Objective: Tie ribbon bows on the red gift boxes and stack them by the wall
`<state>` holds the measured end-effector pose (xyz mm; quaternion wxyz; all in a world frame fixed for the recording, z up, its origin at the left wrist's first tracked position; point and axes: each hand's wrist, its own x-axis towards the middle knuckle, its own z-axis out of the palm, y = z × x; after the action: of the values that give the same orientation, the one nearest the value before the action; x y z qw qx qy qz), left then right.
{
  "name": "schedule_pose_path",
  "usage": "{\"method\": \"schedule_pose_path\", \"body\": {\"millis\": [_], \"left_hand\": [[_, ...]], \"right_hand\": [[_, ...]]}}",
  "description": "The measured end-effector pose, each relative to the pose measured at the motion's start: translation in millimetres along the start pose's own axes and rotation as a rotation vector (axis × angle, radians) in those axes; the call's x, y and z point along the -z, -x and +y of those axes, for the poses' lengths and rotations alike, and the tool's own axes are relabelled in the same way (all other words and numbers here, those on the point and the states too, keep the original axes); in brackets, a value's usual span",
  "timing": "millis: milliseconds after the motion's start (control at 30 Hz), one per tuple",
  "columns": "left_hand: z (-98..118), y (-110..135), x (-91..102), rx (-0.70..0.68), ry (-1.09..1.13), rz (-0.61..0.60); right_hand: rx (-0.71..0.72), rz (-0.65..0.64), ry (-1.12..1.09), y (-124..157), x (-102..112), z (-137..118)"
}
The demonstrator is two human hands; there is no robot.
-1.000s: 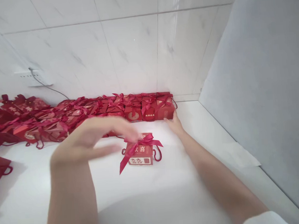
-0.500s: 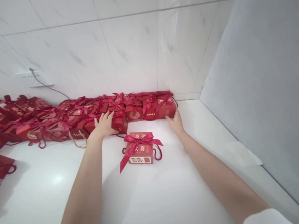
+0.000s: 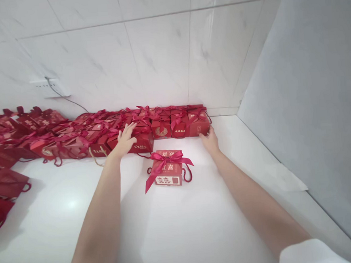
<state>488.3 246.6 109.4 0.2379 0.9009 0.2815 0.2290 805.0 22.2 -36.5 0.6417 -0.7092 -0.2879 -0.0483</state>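
Note:
A row of red gift boxes (image 3: 163,126) with crimson ribbon bows lines the back of a white table (image 3: 183,228), against the tiled wall. My left hand (image 3: 125,140) lies flat with fingers spread on a box in the row's front rank. My right hand (image 3: 210,139) rests with fingers extended against the front of the rightmost box (image 3: 197,125). One separate red gift box (image 3: 167,172) with a bow and cord handles stands alone on the table between my arms, untouched.
More red boxes and flattened red bags (image 3: 6,183) crowd the table's left side. A wall socket with a cable (image 3: 50,88) sits on the tiled wall. A grey panel (image 3: 312,96) closes the right side. A white paper sheet (image 3: 285,177) lies by it.
My left hand swung from mid-air above the lone box to the row and now rests on a box there. My right hand stayed at the rightmost box. The view shifted slightly.

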Motion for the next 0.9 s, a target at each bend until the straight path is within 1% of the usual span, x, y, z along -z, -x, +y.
{"method": "schedule_pose_path", "body": {"millis": [33,100,167,200,233,267,300,400,467,567,600,633,700,767,833,900], "left_hand": [[-1.2,0.1,1.5,-0.008,0.098,0.06],[0.7,3.0,4.8,-0.066,0.252,0.233],[9.5,10.6,6.6,-0.154,0.318,0.42],[16.0,16.2,6.3,-0.196,0.328,0.486],[23.1,23.1,4.8,-0.232,0.335,0.513],[30.3,30.9,2.2,-0.263,0.342,0.496],[36.8,39.4,-1.5,-0.285,0.349,0.442],[47.8,66.4,-16.3,-0.279,0.417,0.186],[48.2,83.1,-25.7,-0.228,0.51,0.012],[45.2,104.2,-36.2,-0.143,0.58,-0.292],[44.7,110.0,-39.4,-0.123,0.582,-0.369],[44.7,114.9,-43.0,-0.108,0.585,-0.42],[46.4,122.2,-52.2,-0.094,0.623,-0.455],[50.2,125.9,-63.3,-0.109,0.669,-0.448],[55.9,127.1,-74.2,-0.155,0.682,-0.381],[62.5,127.3,-82.3,-0.205,0.665,-0.274]], "right_hand": [[-0.018,0.022,-0.003,-0.5,0.5,1.6],[-0.055,0.077,-0.006,-0.7,2.6,3.0],[-0.061,0.139,0.0,0.6,5.9,1.0],[-0.052,0.169,0.006,1.7,7.6,-1.3],[-0.035,0.197,0.012,3.0,9.4,-4.4],[-0.01,0.221,0.019,4.6,11.0,-8.2],[0.019,0.242,0.025,6.2,12.4,-12.5],[0.106,0.27,0.035,11.0,15.2,-26.1],[0.147,0.26,0.035,14.2,16.2,-34.2],[0.169,0.224,0.022,20.3,17.1,-42.7],[0.168,0.202,0.014,23.1,17.5,-44.7],[0.164,0.175,0.005,26.6,18.1,-46.5],[0.153,0.106,-0.014,35.7,20.9,-50.1],[0.149,0.034,-0.031,48.1,26.6,-55.1],[0.162,-0.044,-0.047,63.6,35.5,-62.5],[0.19,-0.144,-0.066,80.2,46.2,-72.0]]}}
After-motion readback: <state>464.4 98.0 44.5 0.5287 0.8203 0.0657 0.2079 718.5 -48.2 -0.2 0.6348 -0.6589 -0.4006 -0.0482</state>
